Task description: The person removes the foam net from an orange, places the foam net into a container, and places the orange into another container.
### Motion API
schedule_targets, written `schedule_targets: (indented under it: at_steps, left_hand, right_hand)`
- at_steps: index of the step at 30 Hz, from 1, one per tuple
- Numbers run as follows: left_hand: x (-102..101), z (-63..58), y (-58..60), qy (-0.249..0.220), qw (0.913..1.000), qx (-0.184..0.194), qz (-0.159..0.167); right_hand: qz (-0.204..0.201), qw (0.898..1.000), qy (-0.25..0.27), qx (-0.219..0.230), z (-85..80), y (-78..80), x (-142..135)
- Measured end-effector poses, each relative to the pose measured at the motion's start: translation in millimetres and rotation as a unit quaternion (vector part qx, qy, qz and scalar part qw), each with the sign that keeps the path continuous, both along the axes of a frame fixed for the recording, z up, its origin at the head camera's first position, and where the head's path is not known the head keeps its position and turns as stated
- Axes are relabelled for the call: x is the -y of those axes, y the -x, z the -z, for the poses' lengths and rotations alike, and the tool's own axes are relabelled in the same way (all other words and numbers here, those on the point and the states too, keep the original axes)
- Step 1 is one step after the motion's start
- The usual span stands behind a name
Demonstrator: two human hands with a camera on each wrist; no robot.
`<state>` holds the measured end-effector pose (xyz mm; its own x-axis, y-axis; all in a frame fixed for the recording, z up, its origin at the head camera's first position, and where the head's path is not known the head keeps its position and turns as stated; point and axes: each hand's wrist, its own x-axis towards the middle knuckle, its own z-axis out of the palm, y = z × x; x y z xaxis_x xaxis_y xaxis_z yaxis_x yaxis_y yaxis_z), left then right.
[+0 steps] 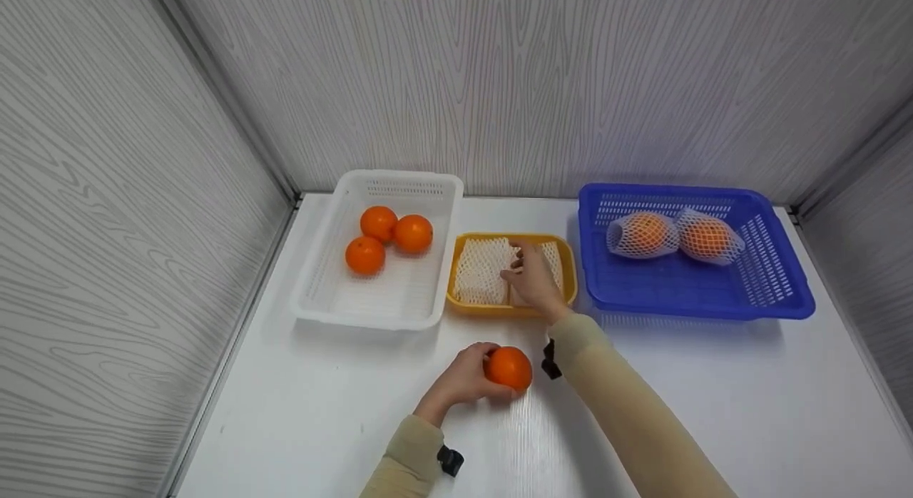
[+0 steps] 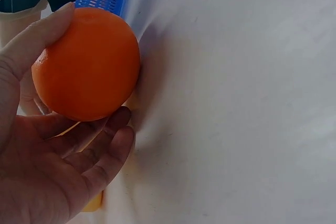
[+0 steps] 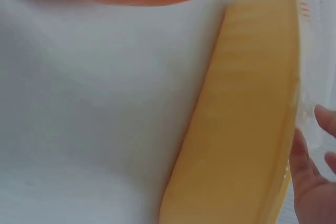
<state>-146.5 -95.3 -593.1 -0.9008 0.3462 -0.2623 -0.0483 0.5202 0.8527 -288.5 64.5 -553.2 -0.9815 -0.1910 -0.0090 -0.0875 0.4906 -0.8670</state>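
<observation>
Gripping an orange (image 1: 512, 368), the left hand (image 1: 465, 377) curls fingers round it while the right hand (image 1: 533, 278) holds fingers apart over white nets (image 1: 481, 273).

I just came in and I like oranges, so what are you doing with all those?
A person's left hand is holding a bare orange in front of the yellow tray. The right hand is at the white foam nets in that tray. Three bare oranges sit in the white basket, and two netted oranges lie in the blue basket.
</observation>
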Motion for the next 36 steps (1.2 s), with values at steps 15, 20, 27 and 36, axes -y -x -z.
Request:
schedule_targets:
  at_steps: [15,20,27,36]
  left_hand:
    - [-0.5,0.4,-0.9,0.008,1.0,-0.002,-0.002]
    - [-0.6,-0.3,-1.8,0.01,0.9999,0.0,-0.001]
    - [-2.3,0.2,-1.5,0.008,0.9999,-0.01,-0.001]
    - [-1.6,-3.7,-2.0,0.02,0.9993,-0.03,-0.011]
  right_hand:
    - [-0.118,0.985,-0.123,-0.008,7.9,-1.1,2.3]
    - [-0.135,0.98,-0.143,0.017,10.7,-2.1,4.6]
    - [-0.142,0.977,-0.155,0.031,10.9,-2.8,2.6]
    - [-0.129,0.985,-0.116,-0.017,0.8,-7.7,-10.0]
